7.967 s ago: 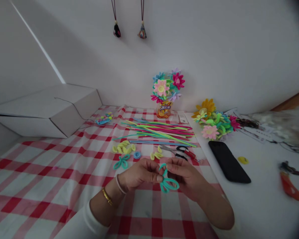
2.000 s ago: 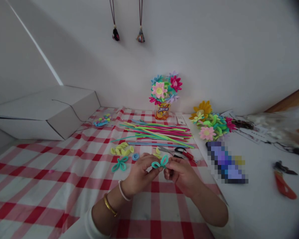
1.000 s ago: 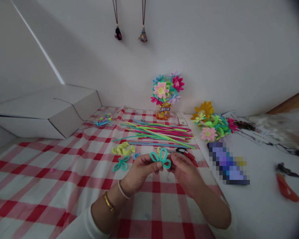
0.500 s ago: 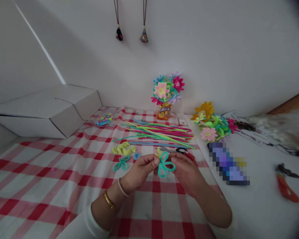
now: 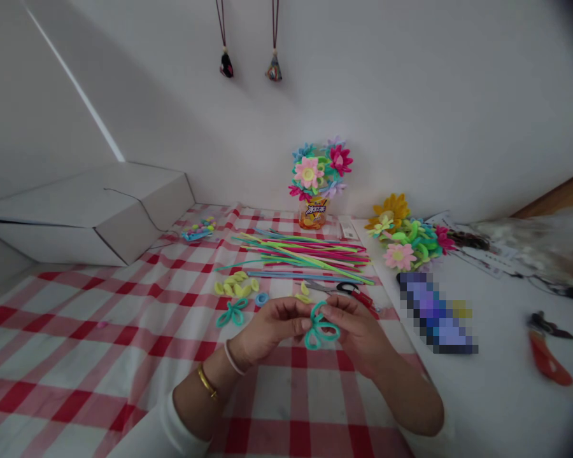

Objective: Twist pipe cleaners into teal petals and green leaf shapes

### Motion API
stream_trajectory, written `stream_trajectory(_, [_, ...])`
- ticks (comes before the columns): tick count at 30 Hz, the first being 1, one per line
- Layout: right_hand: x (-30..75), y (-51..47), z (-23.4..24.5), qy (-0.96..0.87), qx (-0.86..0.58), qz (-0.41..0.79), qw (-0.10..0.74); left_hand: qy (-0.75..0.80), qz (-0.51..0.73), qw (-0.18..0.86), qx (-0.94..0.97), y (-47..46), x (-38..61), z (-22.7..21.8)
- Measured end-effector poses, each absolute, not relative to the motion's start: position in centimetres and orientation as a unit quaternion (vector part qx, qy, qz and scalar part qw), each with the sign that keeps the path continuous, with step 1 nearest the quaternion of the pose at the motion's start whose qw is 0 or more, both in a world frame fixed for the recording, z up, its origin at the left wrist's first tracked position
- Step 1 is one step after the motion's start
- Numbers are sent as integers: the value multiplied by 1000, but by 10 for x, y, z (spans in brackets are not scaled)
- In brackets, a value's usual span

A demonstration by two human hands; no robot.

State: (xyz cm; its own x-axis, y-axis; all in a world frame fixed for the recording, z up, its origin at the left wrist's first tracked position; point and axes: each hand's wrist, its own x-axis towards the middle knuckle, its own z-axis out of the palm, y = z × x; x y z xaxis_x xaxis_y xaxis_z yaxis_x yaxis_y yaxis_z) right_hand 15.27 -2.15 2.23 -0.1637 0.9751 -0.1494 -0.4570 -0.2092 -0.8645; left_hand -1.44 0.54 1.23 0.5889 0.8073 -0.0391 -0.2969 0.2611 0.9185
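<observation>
Between both hands is a teal pipe-cleaner flower (image 5: 321,332) with looped petals. My left hand (image 5: 279,326) pinches it near its centre on the left side. With thumb and fingers, my right hand (image 5: 356,323) grips the upper loop. A second teal looped piece (image 5: 232,312) lies on the cloth to the left, beside a blue ring (image 5: 262,299). Behind it are several small yellow pipe-cleaner loops (image 5: 236,285). More yellow pieces (image 5: 304,289) lie just past my hands, near the scissors (image 5: 351,289), whose handles are partly black and red.
A bundle of coloured pipe cleaners (image 5: 305,254) stretches across the red-checked cloth (image 5: 148,356). Behind it stands a jar of fuzzy flowers (image 5: 314,213). On the right lie more flowers (image 5: 401,238), a blurred-out phone (image 5: 437,315) and red-handled pliers (image 5: 549,356). A white box (image 5: 90,203) sits at left.
My right hand has closed in and taken hold of the flower's upper loop. The flower has moved slightly down and tilted, uncovering the yellow pieces behind it.
</observation>
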Motion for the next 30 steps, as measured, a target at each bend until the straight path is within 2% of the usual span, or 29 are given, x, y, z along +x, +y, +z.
stream_trajectory(10, [151, -27, 25, -327, -330, 757, 459, 270, 328, 790, 442, 3, -15, 14])
stream_trajectory(22, [146, -32, 20, -278, -285, 782, 479, 284, 295, 781, 471, 4, -19, 20])
stream_trajectory(30, [152, -20, 17, -316, -334, 713, 530, 251, 367, 813, 376, 6, -15, 10])
